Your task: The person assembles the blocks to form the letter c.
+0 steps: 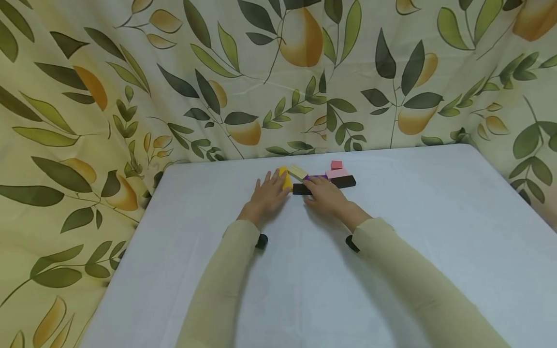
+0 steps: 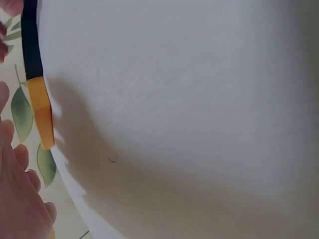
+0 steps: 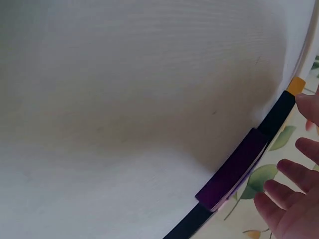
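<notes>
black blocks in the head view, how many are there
2 show: one black block between the left hand and right hand, partly covered by the latter; another black block right of that hand. More may be hidden.

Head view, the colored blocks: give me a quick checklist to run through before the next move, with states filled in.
1. Left hand at the yellow block: ok.
2. Right hand among the blocks, reaching in front of the purple block: ok.
3. Purple block unobstructed in the head view: not ok, the right hand partly covers it.
4. Coral-red block clear of both hands: ok, it sits at the back, behind the pink block.
5. Pale-yellow block lined up with the left black block: not ok, it lies slanted behind it.
6. Firm fingertip contact on the yellow block: cannot tell.
</notes>
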The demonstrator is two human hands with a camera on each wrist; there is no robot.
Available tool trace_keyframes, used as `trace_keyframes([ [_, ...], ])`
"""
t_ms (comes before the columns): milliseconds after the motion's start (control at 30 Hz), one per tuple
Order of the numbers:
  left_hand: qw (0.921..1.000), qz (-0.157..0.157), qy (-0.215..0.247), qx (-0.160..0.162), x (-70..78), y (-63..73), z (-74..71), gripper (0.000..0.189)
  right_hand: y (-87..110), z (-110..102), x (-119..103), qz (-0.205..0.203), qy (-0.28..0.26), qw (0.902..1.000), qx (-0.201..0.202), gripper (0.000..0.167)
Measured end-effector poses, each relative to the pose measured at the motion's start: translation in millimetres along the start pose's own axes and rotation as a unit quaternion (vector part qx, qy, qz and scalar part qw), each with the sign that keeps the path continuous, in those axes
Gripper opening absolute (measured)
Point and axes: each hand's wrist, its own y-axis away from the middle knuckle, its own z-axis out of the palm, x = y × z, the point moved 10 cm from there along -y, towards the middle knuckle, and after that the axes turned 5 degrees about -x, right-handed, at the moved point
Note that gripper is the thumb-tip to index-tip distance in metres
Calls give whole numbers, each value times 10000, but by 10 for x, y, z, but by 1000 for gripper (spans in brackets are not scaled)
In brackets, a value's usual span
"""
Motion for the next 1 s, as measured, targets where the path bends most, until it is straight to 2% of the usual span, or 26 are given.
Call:
trace_keyframes([
  [200, 9997, 42, -201, -137, -5, -121, 16, 59, -89, -19, -122, -192, 96, 9997, 104, 46],
  [433, 9992, 43, -184, -357, 33, -207, 28, 58, -132, -30, -143, -212, 114, 9995, 191, 33],
  [567, 9980, 72, -313, -536, 58, -249, 64, 56, -168, 2, -129, -128, 180, 9997, 61, 28],
  [733, 9975, 75, -249, -660, 89, -255, 64, 55, -211, 33, -99, -35, 392, 9992, -117, 17],
  [1000, 9959, 81, -436, -788, 131, -187, -34, 55, -246, 21, -177, -156, 652, 9977, -109, 10],
])
